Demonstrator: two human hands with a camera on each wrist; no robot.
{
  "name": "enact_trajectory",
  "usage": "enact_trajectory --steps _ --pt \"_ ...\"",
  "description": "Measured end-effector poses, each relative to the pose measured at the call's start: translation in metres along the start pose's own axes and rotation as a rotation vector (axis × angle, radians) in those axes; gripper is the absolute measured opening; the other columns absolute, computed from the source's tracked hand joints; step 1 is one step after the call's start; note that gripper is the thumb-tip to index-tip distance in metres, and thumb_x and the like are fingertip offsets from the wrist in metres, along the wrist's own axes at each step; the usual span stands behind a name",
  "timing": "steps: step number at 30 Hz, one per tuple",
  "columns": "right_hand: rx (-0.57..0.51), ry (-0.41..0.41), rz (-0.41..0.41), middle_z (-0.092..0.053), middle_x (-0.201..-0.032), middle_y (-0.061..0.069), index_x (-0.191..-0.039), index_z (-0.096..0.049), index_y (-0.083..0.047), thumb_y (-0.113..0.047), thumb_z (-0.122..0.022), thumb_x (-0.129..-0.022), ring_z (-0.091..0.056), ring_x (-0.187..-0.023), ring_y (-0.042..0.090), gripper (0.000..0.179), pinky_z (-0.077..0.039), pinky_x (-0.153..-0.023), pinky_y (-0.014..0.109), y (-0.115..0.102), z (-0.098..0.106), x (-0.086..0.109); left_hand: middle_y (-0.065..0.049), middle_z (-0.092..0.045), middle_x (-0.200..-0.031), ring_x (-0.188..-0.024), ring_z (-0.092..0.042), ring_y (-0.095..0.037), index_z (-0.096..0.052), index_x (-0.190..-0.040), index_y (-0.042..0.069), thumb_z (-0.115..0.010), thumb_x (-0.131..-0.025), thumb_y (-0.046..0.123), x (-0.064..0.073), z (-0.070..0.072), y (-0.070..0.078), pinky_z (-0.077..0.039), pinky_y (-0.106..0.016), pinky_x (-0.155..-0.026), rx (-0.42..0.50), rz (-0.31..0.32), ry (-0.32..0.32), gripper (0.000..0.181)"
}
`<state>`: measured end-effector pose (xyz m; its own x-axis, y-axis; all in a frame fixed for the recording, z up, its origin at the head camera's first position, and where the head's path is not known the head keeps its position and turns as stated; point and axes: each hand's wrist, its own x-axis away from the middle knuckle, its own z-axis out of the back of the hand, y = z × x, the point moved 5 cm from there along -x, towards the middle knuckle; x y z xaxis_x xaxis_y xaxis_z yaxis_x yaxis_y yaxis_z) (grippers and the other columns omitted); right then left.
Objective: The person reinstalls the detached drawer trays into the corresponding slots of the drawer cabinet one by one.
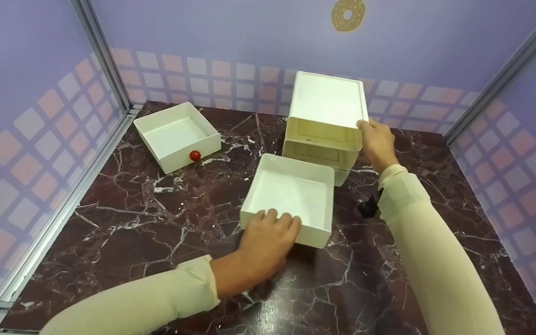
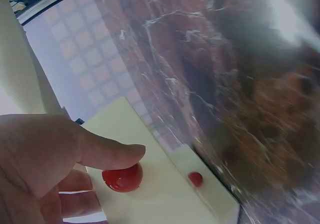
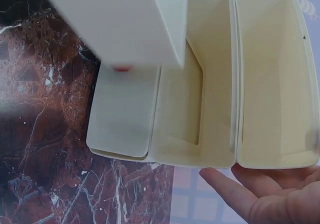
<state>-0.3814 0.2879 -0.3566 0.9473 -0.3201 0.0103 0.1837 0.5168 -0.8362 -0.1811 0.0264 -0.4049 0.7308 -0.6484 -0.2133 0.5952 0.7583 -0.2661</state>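
My left hand [image 1: 268, 242] grips the front wall of a white drawer [image 1: 291, 190], fingers over the rim. In the left wrist view its thumb lies against the red knob [image 2: 124, 179]. This drawer is out in front of a white drawer cabinet [image 1: 328, 100]. My right hand [image 1: 378, 142] holds the cabinet's upper right front edge, thumb on top and fingers along the side. The upper two slots stand hollow in the right wrist view; the lowest holds a drawer [image 3: 125, 114], its red knob [image 3: 121, 68] partly hidden by the loose drawer.
A second loose drawer [image 1: 179, 135] with a red knob [image 1: 195, 155] sits at the far left of the dark marbled table [image 1: 133, 242]. Purple walls [image 1: 231, 37] with a tile pattern close in the back and sides. Metal framing [image 1: 105, 51] runs up the left corner.
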Motion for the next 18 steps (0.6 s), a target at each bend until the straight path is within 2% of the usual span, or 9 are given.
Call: enact_trajectory --steps 3,6,10,14,18 --pt "0.01 0.0 0.002 -0.06 -0.139 0.009 -0.124 -0.067 -0.013 -0.046 -0.044 -0.102 -0.046 -0.131 0.025 0.045 -0.037 -0.117 0.043 0.0 0.001 0.0 0.001 -0.069 -0.119 -0.105 -0.066 -0.021 -0.057 -0.136 0.017 -0.081 -0.078 0.038 -0.015 -0.003 0.013 -0.059 -0.037 -0.095 -0.004 -0.012 -0.013 0.066" --pt "0.01 0.01 0.0 -0.061 -0.134 0.01 -0.12 -0.067 -0.011 -0.045 -0.045 -0.102 -0.048 -0.126 0.024 0.044 -0.04 -0.113 0.041 0.0 0.002 0.0 0.002 -0.069 -0.117 -0.102 -0.066 -0.02 -0.057 -0.136 0.017 -0.08 -0.079 0.039 -0.028 -0.004 0.026 -0.059 -0.035 -0.09 0.0 -0.017 0.026 0.065" --pt "0.007 0.007 -0.012 -0.061 -0.129 0.012 -0.12 -0.067 -0.011 -0.045 -0.045 -0.102 -0.05 -0.119 0.023 0.044 -0.045 -0.102 0.036 0.001 0.001 0.0 0.003 -0.071 -0.109 -0.093 -0.067 -0.018 -0.063 -0.13 0.017 -0.076 -0.082 0.032 -0.039 -0.004 0.041 -0.06 -0.033 -0.082 -0.016 -0.007 0.154 0.052" --pt "-0.001 0.002 -0.018 -0.062 -0.125 0.013 -0.12 -0.067 -0.013 -0.046 -0.045 -0.102 -0.052 -0.113 0.021 0.043 -0.049 -0.09 0.031 0.001 0.0 0.0 0.005 -0.071 -0.099 -0.086 -0.066 -0.015 -0.068 -0.12 0.018 -0.068 -0.088 0.024 -0.044 -0.003 0.052 -0.059 -0.03 -0.075 -0.075 0.016 0.285 0.033" --pt "0.008 0.007 -0.014 -0.061 -0.125 0.012 -0.117 -0.066 -0.012 -0.047 -0.045 -0.102 -0.051 -0.113 0.022 0.043 -0.047 -0.089 0.031 0.001 -0.001 0.0 0.007 -0.068 -0.089 -0.077 -0.062 -0.013 -0.069 -0.108 0.019 -0.063 -0.091 0.022 -0.046 -0.001 0.057 -0.055 -0.027 -0.067 -0.127 0.047 0.378 0.018"
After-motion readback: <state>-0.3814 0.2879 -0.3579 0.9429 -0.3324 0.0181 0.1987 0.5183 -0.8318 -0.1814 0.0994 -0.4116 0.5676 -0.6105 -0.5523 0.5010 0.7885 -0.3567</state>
